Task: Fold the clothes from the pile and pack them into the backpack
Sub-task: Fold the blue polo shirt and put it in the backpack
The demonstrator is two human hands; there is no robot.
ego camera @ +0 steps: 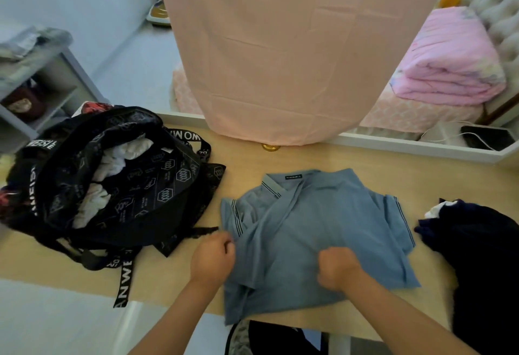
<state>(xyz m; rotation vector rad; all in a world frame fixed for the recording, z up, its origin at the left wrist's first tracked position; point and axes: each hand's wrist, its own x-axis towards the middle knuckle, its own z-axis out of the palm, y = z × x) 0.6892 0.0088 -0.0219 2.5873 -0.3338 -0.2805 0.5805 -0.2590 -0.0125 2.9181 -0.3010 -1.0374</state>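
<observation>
Both hands fisted: left (212, 259), right (338, 269), each pinching blue shirt (309, 231) fabric.

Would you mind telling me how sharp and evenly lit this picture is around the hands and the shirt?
Head view: soft, even, bluish light with no glare; the left hand and right hand, gripping the blue shirt, look slightly smeared; the dark clothes pile loses almost all detail; wide-angle distortion bends the far edge of the table.

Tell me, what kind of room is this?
Most likely a bedroom. A folded pink quilt lies on a bed with a tufted headboard, behind the wooden table where the blue shirt lies. A small shelf unit stands at the left.
</observation>
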